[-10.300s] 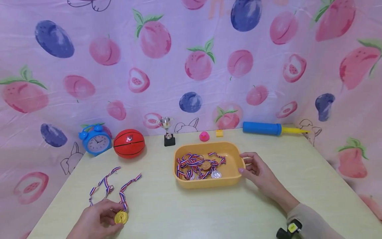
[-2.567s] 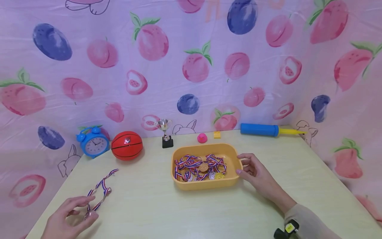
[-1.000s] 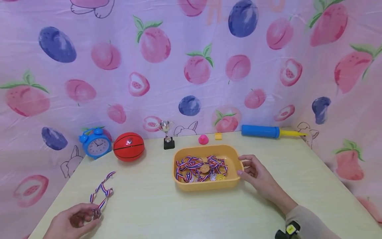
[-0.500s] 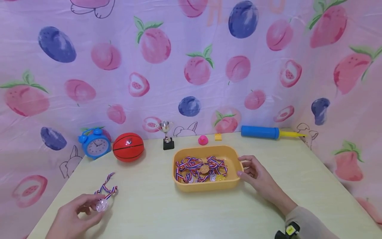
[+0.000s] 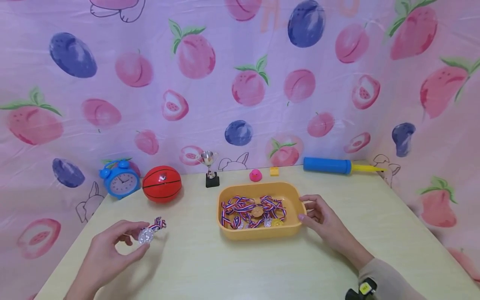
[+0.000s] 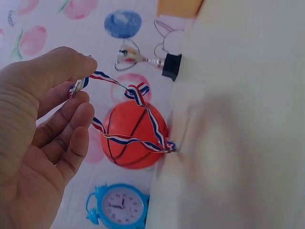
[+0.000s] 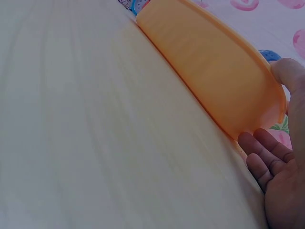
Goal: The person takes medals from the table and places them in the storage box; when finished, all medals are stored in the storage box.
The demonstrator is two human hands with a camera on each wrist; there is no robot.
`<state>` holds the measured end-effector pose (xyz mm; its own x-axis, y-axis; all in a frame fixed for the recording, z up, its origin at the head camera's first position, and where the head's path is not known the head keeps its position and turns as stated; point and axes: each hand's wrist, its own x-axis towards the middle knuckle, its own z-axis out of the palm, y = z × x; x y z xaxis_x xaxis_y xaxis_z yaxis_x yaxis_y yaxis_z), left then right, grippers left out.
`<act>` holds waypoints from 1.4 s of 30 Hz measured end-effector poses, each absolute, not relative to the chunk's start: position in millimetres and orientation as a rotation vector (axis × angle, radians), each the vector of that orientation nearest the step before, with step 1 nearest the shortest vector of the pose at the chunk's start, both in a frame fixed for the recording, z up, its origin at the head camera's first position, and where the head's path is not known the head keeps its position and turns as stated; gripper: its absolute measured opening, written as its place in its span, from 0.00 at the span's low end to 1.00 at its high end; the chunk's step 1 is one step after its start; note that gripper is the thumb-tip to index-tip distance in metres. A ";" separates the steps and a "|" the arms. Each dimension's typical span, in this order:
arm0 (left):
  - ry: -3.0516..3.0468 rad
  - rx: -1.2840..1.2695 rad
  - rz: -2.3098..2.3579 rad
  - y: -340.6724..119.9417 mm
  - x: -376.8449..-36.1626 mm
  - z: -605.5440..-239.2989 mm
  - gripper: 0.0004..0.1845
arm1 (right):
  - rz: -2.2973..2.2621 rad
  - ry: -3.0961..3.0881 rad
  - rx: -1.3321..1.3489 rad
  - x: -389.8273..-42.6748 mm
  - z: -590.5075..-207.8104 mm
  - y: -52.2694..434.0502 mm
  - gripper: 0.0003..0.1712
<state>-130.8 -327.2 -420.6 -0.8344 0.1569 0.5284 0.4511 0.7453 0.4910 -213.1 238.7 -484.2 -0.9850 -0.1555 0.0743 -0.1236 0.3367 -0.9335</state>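
Note:
Between the thumb and fingertips of my left hand point(image 5: 112, 252) is a silver medal point(image 5: 146, 236), raised above the left part of the table. Its red, white and blue ribbon point(image 5: 159, 223) hangs in a knotted loop in the left wrist view, its lower end close to the tabletop. My right hand point(image 5: 326, 221) holds the right end of a yellow plastic tray point(image 5: 258, 234), thumb at the rim and other fingers against the outer wall. Inside lie tangled ribbons, a bronze medal point(image 5: 257, 212), a gold medal point(image 5: 277, 223) and silver ones, partly hidden by the front wall.
Along the back stand a blue alarm clock point(image 5: 123, 182), a red toy basketball point(image 5: 162, 184), a small silver trophy point(image 5: 208, 158), a pink rubber duck point(image 5: 256, 175), a yellow block point(image 5: 274, 171) and a blue hand pump point(image 5: 327, 165). Fruit-print cloth point(image 5: 157, 50) hangs behind and at both sides.
Earlier a gold medal went from the left hand's side into the tray. The left hand then took up the silver medal and has carried it up and rightward. The right hand stays at the tray.

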 end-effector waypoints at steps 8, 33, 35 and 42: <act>-2.428 -0.596 -0.868 -300.2 -156.2 -404.3 0.30 | -1.781 2.545 -0.265 -213.4 -484.7 239.1 0.31; -2.420 -0.628 -0.924 -225.6 -209.4 -355.0 0.32 | -1.768 2.550 -0.264 -213.4 -483.4 238.2 0.31; -2.402 -0.643 -0.918 -219.5 -213.7 -350.5 0.32 | -1.767 2.551 -0.266 -213.4 -483.4 238.4 0.31; -2.309 -0.738 -0.971 -196.8 -229.8 -332.6 0.30 | -1.776 2.545 -0.276 -213.6 -484.9 239.7 0.32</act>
<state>-229.8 -196.8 -332.6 -0.7139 0.2777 0.6429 0.6538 0.5933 0.4697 -213.6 239.7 -484.9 -0.9839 -0.1599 0.0797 -0.1300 0.3344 -0.9334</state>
